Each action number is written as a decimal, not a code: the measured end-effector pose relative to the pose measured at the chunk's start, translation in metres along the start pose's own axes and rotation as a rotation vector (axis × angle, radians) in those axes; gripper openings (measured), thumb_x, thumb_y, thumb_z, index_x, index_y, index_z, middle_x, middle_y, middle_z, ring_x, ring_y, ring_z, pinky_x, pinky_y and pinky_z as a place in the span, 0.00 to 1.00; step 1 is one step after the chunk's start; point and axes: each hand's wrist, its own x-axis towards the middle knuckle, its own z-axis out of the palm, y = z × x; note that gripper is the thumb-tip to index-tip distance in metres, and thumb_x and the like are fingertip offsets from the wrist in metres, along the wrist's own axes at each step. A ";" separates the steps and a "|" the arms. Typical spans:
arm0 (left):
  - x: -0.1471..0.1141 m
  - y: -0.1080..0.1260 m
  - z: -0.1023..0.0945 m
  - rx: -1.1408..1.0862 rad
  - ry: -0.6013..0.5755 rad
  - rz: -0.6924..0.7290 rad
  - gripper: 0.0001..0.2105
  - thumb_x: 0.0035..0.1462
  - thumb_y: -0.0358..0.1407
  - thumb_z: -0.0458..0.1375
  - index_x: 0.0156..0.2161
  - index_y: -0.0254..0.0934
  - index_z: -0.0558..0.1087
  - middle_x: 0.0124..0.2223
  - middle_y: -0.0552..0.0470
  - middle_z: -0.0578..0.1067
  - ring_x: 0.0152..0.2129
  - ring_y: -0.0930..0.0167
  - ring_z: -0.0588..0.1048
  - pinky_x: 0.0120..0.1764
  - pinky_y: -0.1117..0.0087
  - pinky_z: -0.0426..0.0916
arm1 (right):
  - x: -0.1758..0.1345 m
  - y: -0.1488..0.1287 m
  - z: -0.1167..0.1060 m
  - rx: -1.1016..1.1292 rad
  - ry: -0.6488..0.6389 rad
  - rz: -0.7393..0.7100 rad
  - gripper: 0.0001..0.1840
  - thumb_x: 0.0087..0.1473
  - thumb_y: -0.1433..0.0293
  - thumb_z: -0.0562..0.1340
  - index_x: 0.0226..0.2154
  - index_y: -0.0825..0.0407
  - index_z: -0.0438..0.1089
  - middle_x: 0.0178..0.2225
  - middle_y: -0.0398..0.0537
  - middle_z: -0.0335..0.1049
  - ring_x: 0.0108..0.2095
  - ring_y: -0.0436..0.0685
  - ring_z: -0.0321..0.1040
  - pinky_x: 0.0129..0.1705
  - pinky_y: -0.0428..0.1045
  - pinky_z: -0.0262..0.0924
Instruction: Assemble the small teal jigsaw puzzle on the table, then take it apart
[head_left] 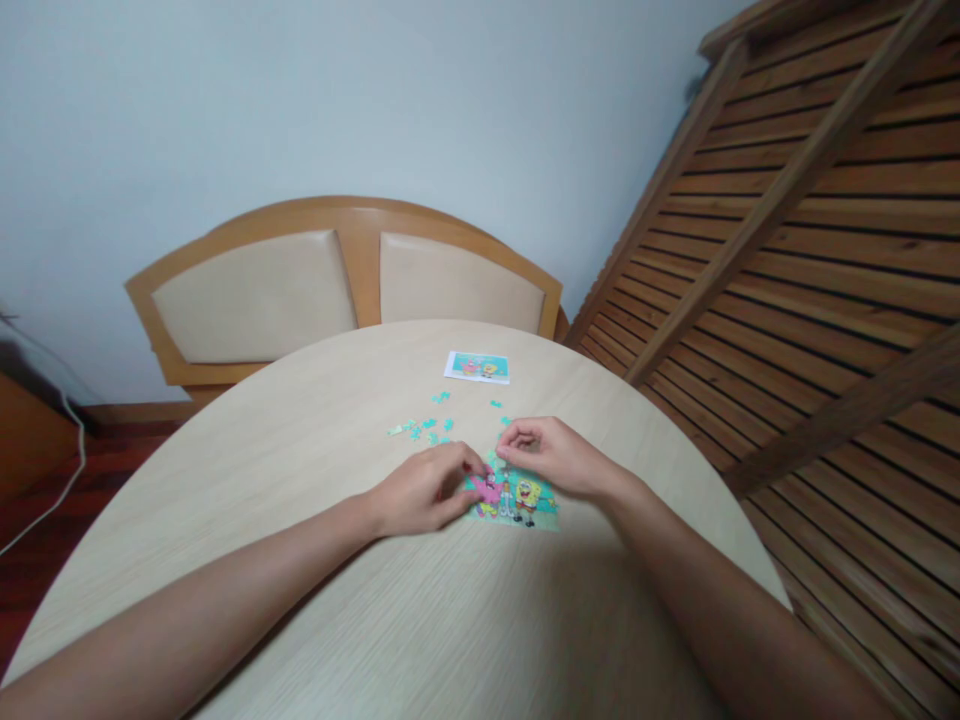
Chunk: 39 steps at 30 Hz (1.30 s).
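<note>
A partly joined jigsaw puzzle [527, 492] lies flat on the table, with pink and yellow cartoon figures on a teal ground. At its left edge rests my left hand [424, 490], thumb and forefinger apart, the fingertips touching the puzzle. My right hand [551, 455] is over the puzzle's upper edge, thumb and forefinger pinched on a small puzzle piece, mostly hidden by the fingertips. Loose teal puzzle pieces [430, 426] lie scattered beyond my left hand, and another piece [496, 404] lies farther back.
A picture card [480, 368] with the same cartoon figures lies toward the back of the round wooden table [300, 620]. Behind the table stands a padded wooden headboard [367, 270] against the wall. Wooden slats [787, 250] lean on the right; a white cable [75, 450] hangs at left.
</note>
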 end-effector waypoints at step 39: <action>-0.001 -0.006 -0.021 0.433 -0.264 0.168 0.18 0.66 0.45 0.51 0.53 0.37 0.73 0.55 0.42 0.75 0.49 0.61 0.76 0.54 0.58 0.70 | -0.010 0.006 -0.026 -0.162 -0.232 0.209 0.19 0.48 0.57 0.68 0.32 0.57 0.76 0.26 0.46 0.73 0.27 0.52 0.65 0.29 0.46 0.54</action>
